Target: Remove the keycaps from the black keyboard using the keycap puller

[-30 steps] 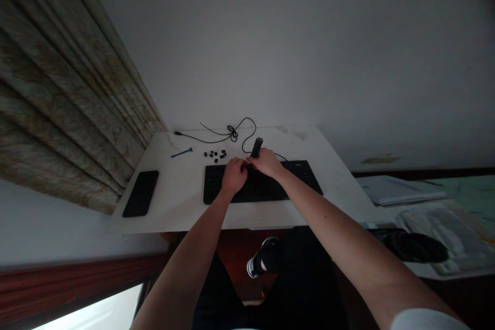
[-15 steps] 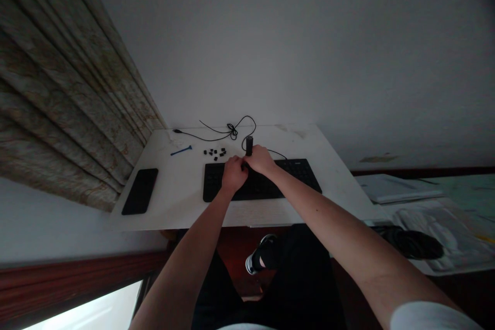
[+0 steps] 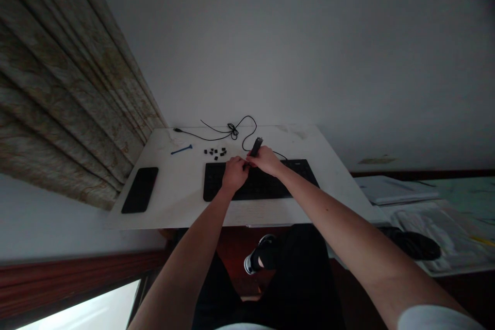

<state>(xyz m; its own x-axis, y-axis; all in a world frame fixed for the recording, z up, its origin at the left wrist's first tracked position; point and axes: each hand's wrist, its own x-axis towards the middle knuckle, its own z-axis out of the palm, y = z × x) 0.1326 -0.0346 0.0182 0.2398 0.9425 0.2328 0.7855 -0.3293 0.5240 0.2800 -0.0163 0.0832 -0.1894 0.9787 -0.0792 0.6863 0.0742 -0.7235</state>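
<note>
A black keyboard (image 3: 265,185) lies on the white table, its middle partly covered by my hands. My right hand (image 3: 267,161) is closed around a dark, stick-like tool (image 3: 256,146), whose upper end leans to the right; its lower end is hidden at the keyboard's back edge. My left hand (image 3: 234,174) rests over the left half of the keyboard, fingers bent in and thumb side close to the tool's lower end. Whatever its fingertips pinch is too small to make out. Several small black keycaps (image 3: 216,151) lie loose behind the keyboard.
A thin blue tool (image 3: 181,149) and a bundled black cable (image 3: 232,131) lie toward the back of the table (image 3: 178,191). A black phone (image 3: 139,190) sits at the left edge. Papers and plastic bags (image 3: 441,227) cover a lower surface at right.
The dark tool has gone from upright to leaning right, and my right hand has shifted slightly right with it. My left hand stays in nearly the same place.
</note>
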